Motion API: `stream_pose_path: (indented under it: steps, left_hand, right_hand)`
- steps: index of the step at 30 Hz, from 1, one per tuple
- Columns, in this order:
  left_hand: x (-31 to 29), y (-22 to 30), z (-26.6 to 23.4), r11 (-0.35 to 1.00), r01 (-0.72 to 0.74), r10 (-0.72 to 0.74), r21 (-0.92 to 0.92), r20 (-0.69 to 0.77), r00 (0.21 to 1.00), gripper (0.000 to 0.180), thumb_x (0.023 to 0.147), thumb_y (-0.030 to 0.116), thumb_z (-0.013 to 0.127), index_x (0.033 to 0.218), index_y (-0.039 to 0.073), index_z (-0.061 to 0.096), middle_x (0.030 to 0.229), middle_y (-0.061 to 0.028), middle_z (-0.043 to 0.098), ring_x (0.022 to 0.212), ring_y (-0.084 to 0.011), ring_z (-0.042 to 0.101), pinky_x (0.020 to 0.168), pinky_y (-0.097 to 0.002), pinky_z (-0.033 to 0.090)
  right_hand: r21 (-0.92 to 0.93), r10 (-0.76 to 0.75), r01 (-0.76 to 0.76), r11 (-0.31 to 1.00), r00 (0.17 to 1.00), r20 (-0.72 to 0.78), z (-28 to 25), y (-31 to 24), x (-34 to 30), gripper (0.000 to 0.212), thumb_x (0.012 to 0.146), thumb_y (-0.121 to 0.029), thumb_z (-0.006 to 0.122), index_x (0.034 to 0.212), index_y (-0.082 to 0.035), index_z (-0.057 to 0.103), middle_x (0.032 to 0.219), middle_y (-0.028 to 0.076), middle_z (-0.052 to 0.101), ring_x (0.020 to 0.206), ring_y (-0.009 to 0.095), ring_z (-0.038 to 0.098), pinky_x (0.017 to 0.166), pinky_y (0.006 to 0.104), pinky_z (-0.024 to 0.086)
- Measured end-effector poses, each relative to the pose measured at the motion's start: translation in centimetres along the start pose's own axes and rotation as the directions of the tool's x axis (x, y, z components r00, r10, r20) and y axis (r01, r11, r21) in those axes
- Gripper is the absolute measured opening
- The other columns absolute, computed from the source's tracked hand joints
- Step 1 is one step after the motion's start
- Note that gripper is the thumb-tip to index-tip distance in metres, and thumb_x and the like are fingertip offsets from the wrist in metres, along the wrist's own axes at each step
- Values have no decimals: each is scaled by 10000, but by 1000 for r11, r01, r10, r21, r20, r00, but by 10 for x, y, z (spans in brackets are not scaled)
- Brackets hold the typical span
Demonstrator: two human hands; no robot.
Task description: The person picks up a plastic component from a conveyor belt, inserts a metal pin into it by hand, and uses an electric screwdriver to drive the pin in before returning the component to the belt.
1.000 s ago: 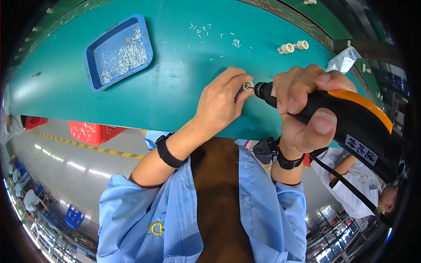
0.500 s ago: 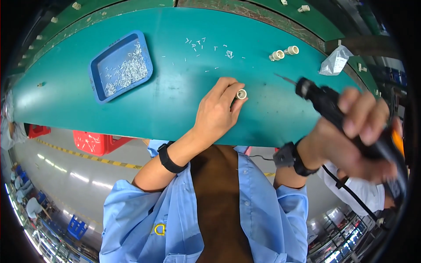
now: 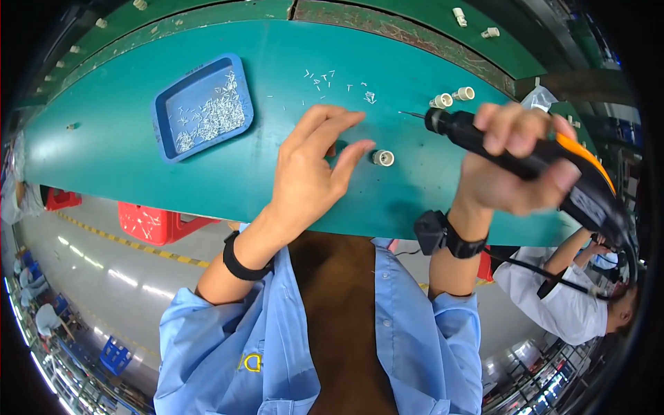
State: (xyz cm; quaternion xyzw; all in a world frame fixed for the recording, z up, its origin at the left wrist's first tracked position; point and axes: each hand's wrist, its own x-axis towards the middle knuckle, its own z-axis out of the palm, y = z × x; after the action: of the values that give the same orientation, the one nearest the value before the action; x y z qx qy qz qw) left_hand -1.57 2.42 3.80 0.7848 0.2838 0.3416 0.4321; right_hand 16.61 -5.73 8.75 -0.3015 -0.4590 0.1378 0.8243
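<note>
In my right hand [image 3: 519, 155] is a black electric screwdriver [image 3: 456, 131] with an orange strip. Its thin bit points left over the table, with a tiny bright speck at the tip. Just off my left hand's fingertips stands a small round white fitting [image 3: 384, 158] with a hollow top. My left hand [image 3: 311, 162] is open, thumb and fingers apart, and does not appear to touch it. Several loose small screws [image 3: 370, 97] lie on the green table beyond the fingers. Many more fill part of a blue tray [image 3: 160, 124] to the left.
Two more white fittings, the nearer one [image 3: 440, 102] just behind the screwdriver, stand at the back right. A clear plastic bag [image 3: 539, 98] lies beyond. The screwdriver's cable loops at the right. A red stool [image 3: 146, 223] is below the table's left edge; a person in white is at the right.
My left hand has let go of the white fitting and drawn back to the left, fingers spreading. My right hand has brought the screwdriver left, its bit nearer the loose screws.
</note>
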Motion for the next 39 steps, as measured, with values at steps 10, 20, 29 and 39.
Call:
stream_pose_path:
  steps: [10,20,29,39]
  left_hand:
    - [-2,2,23,978,-87,97,-189,42,994,251,749,-17,700,996,17,672,887,-84,585,647,-163,560,539,-275,450]
    - [-7,0,25,992,-103,103,-76,-5,995,189,747,-18,696,928,34,693,854,-66,582,594,-160,557,510,-289,442]
    - [-11,-2,29,987,-162,162,-2,-27,986,147,711,33,733,849,65,694,795,-34,569,577,-178,552,489,-309,439]
    - [-6,1,28,987,-155,157,-41,48,986,234,682,54,767,893,35,668,872,-42,564,616,-190,538,509,-306,443]
  right_hand:
    - [124,84,-93,988,994,74,22,-37,-5,555,847,-563,530,1158,-103,510,741,-9,508,580,120,476,615,327,404]
    - [100,62,-81,992,982,179,23,-44,-10,593,858,-562,528,1215,-91,480,772,-4,507,606,130,484,606,330,400]
    - [88,52,-85,993,942,331,21,-38,-13,661,866,-581,516,1281,-75,429,804,16,512,618,142,488,604,332,407]
    - [23,68,-80,997,938,340,18,-37,-16,683,869,-599,498,1293,-69,420,799,33,514,595,155,487,589,345,417]
